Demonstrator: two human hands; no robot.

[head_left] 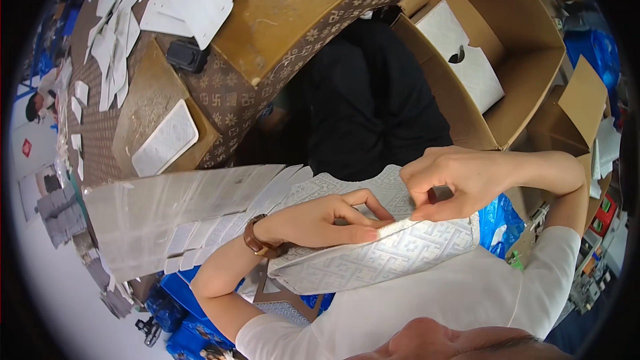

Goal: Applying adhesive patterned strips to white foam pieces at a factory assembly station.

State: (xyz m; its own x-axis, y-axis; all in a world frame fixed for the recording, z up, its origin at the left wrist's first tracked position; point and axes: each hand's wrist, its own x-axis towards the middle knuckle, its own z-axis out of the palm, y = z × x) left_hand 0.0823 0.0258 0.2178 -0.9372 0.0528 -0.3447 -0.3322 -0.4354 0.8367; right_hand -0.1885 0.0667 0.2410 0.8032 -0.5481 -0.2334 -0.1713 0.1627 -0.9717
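- White lattice-patterned panel (427,247) was held before the white shirt (433,287).
- Its upper edge was pinched by left hand (327,219) and right hand (457,183), fingertips closed.
- Open cardboard box (523,17) was noted beyond.

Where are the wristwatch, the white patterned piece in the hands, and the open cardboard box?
Wristwatch (251,237): head view, brown strap.
White patterned piece (387,255): head view, patterned face.
Open cardboard box (527,83): head view, inner wall.

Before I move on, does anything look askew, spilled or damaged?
Only untidiness: at upper left, white cut pieces overlap at odd angles across the tablecloth. No spill shows, nor obvious damage to the white patterned panel in the hands.
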